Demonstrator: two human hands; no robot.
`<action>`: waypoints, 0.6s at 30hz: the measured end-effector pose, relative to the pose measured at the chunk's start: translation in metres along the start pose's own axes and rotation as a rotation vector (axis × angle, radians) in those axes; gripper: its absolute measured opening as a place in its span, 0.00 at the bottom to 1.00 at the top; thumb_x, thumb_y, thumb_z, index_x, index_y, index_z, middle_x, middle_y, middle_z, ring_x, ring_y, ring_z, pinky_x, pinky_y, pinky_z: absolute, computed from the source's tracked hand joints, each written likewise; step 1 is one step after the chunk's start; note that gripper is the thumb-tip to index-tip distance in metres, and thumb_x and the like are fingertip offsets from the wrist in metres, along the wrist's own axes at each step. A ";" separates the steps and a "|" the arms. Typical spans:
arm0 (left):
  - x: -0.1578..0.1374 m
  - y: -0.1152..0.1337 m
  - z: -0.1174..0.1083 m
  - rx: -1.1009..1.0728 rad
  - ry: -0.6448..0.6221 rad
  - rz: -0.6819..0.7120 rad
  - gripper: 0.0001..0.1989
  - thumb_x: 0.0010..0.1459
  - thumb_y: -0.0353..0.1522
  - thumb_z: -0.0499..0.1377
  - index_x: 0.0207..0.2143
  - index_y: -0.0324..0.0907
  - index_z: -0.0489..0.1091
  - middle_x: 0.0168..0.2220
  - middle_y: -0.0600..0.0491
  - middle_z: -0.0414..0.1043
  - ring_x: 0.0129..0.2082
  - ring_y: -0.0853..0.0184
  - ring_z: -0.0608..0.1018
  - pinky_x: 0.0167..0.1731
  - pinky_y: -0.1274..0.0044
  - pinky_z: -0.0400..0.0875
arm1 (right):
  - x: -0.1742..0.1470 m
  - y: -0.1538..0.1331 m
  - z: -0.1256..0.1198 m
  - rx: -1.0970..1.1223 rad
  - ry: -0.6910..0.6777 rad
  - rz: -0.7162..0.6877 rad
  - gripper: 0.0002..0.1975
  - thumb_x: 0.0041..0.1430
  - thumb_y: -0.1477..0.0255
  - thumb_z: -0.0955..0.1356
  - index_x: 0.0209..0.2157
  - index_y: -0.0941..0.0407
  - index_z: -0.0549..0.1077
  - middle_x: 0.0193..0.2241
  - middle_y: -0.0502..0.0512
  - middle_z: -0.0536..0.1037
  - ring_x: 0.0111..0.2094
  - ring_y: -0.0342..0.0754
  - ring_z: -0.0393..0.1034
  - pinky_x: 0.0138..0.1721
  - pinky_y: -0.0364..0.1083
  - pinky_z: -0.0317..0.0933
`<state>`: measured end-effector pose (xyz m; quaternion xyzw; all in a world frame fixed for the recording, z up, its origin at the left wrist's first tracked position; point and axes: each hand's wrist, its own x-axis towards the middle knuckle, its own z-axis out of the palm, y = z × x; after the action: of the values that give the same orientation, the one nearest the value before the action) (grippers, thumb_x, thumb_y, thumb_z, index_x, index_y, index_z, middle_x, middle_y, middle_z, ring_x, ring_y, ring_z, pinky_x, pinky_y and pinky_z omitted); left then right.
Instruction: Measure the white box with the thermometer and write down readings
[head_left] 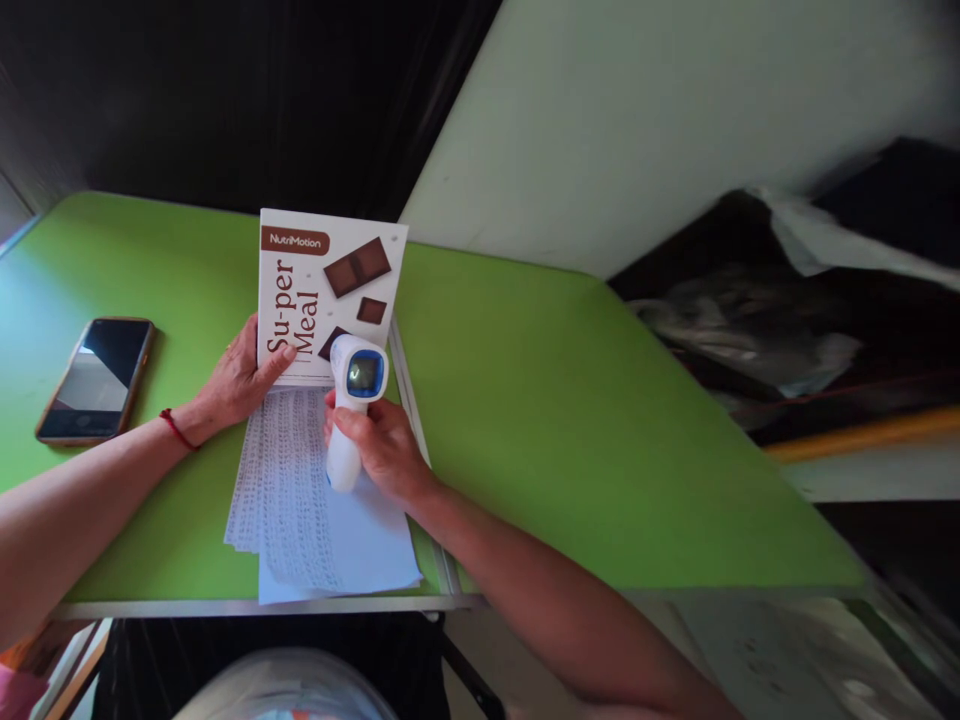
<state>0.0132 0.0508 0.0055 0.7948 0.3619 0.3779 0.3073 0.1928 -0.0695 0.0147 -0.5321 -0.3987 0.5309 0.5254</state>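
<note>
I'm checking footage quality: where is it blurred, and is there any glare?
All in the head view: shelf clutter at right is smeared; lettering on the white box reads clearly; the phone shows a pale patch, likely glare.

Lighting is uneven and generally dim. The counter (540,440) shows a pale sheen along its left edge, consistent with light entering from that side; its green deepens toward the right edge. The phone (97,375) near the left edge carries a pale screen reflection, and the handheld thermometer (344,455) a small glint on its display. Beyond the far edge, the dark panel (225,90) is nearly black. Large print on the white box (330,235) is legible; writing on the papers (375,550) is not. Past the right edge, the shelf contents (720,330) are smeared and stretched.
</note>
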 end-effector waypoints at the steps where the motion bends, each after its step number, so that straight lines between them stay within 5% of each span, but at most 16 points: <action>1: 0.000 0.000 0.000 0.002 0.003 0.003 0.29 0.67 0.57 0.53 0.55 0.44 0.66 0.55 0.41 0.75 0.55 0.49 0.78 0.56 0.55 0.76 | 0.000 -0.001 0.000 0.000 0.000 0.003 0.18 0.46 0.55 0.74 0.32 0.53 0.74 0.23 0.47 0.71 0.26 0.45 0.64 0.28 0.48 0.62; 18: 0.002 0.001 -0.003 0.033 -0.019 0.049 0.32 0.67 0.60 0.50 0.55 0.44 0.65 0.55 0.40 0.75 0.55 0.48 0.79 0.56 0.54 0.77 | -0.001 -0.005 0.002 -0.058 -0.028 -0.035 0.15 0.48 0.56 0.73 0.29 0.52 0.70 0.22 0.46 0.70 0.24 0.44 0.62 0.26 0.47 0.60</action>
<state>0.0116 0.0520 0.0090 0.8121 0.3454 0.3716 0.2884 0.1910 -0.0698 0.0195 -0.5324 -0.4304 0.5175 0.5133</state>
